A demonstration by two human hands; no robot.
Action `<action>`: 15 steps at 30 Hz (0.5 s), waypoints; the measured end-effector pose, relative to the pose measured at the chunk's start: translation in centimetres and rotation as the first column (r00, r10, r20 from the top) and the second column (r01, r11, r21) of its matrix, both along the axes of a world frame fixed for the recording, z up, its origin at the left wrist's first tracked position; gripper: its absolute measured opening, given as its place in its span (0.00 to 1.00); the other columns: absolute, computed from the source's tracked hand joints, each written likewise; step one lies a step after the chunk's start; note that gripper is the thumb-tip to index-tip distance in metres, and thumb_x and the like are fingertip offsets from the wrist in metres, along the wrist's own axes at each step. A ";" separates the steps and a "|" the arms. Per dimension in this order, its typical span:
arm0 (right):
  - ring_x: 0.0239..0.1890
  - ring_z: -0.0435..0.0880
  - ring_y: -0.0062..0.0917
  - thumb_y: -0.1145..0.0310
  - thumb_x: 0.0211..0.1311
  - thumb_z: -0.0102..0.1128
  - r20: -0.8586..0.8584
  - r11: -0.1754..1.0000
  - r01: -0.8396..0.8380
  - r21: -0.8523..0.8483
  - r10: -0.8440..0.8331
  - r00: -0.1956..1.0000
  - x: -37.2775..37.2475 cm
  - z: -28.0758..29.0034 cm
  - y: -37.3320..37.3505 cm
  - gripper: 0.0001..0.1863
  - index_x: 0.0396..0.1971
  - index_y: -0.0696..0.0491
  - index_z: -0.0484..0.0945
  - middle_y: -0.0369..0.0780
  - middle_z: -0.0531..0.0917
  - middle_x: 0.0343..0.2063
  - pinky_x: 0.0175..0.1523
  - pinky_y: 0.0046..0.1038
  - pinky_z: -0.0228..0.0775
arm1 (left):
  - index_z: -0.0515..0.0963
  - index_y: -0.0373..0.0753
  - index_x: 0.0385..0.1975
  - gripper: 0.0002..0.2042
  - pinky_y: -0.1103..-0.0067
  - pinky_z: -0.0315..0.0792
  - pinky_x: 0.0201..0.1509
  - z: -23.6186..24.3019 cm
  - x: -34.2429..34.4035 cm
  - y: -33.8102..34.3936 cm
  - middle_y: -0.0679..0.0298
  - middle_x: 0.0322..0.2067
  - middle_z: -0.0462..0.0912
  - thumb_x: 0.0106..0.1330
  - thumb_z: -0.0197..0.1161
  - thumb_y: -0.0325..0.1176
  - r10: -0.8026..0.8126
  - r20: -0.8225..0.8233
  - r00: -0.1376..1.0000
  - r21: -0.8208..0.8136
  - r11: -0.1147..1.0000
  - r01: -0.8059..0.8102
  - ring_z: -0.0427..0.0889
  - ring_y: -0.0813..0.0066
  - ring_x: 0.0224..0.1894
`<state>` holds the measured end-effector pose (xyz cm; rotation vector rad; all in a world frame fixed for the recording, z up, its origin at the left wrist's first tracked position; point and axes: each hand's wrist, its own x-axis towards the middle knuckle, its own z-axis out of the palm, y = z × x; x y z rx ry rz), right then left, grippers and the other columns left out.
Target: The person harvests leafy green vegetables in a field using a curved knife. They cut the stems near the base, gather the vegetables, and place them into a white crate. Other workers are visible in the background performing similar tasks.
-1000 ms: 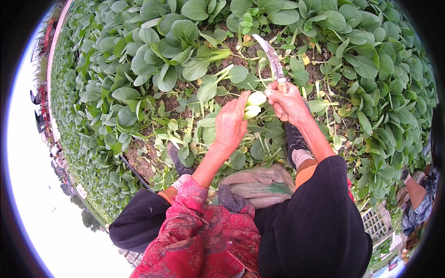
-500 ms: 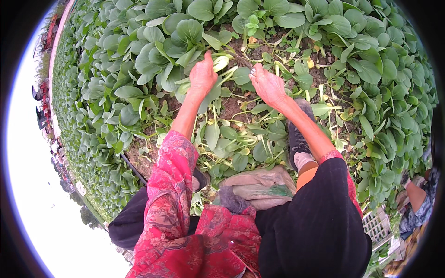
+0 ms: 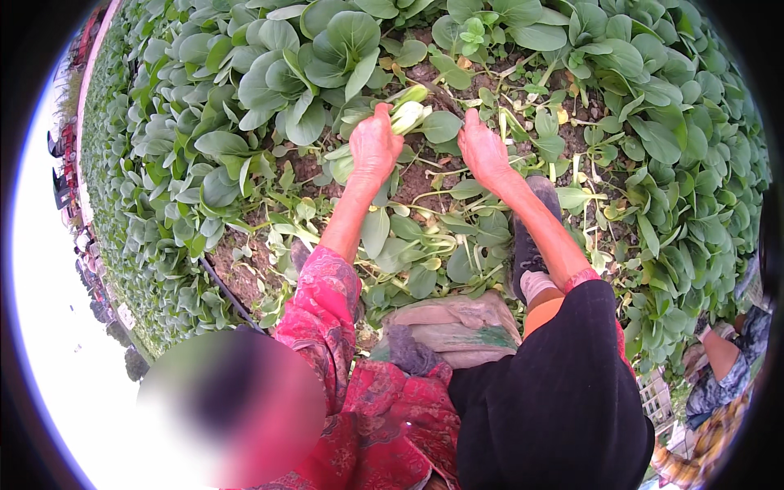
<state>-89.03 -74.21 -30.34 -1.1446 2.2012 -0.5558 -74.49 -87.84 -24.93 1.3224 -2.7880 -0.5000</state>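
Note:
My left hand (image 3: 376,149) is closed around a head of bok choy (image 3: 411,114). Its pale stalk end sticks out toward the right, and some of its green leaves show on the other side of the fist. Just right of it, my right hand (image 3: 485,153) is closed on a thin dark tool (image 3: 441,96) that looks like a knife, its narrow length pointing up and left toward the cut end. The fingers hide its handle. Beneath both hands lie trimmed bok choy leaves (image 3: 412,237) scattered over brown soil.
Dense standing bok choy (image 3: 343,49) grows ahead and on both sides. A pale cloth-like sack (image 3: 457,327) lies between my feet, with my dark shoe (image 3: 531,253) right of it. A black pipe (image 3: 230,292) runs at left. Another person (image 3: 723,359) crouches at far right near a white crate (image 3: 656,400).
My left hand has moved right and slightly down with the bok choy, whose pale end shows more now. The right hand has shifted a little right and down.

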 end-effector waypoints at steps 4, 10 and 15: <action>0.32 0.82 0.54 0.71 0.61 0.50 -0.044 0.997 -0.063 0.052 0.065 0.997 -0.1 -0.5 -0.6 0.12 0.42 0.58 0.62 0.57 0.80 0.31 0.37 0.49 0.75 | 0.75 0.37 0.46 0.21 0.62 0.76 0.38 -1.0 0.6 0.4 0.49 0.26 0.82 0.47 0.65 0.26 0.108 -0.037 0.993 0.075 0.992 -0.105 0.83 0.49 0.32; 0.30 0.82 0.52 0.73 0.60 0.51 -0.087 0.987 -0.132 0.092 0.139 0.986 -0.2 -1.6 0.1 0.16 0.46 0.59 0.62 0.54 0.81 0.29 0.37 0.46 0.76 | 0.78 0.34 0.45 0.24 0.75 0.76 0.45 0.7 3.9 -0.2 0.54 0.34 0.85 0.45 0.71 0.31 0.274 -0.167 0.947 0.281 0.934 -0.221 0.85 0.66 0.35; 0.17 0.78 0.27 0.67 0.58 0.65 0.250 0.898 0.195 -0.394 -0.100 0.963 -1.3 4.0 3.2 0.19 0.47 0.54 0.73 0.39 0.77 0.16 0.24 0.31 0.68 | 0.76 0.33 0.48 0.22 0.80 0.74 0.50 7.9 6.1 2.1 0.62 0.39 0.85 0.49 0.69 0.21 0.433 -0.339 0.835 0.660 0.742 -0.117 0.82 0.79 0.41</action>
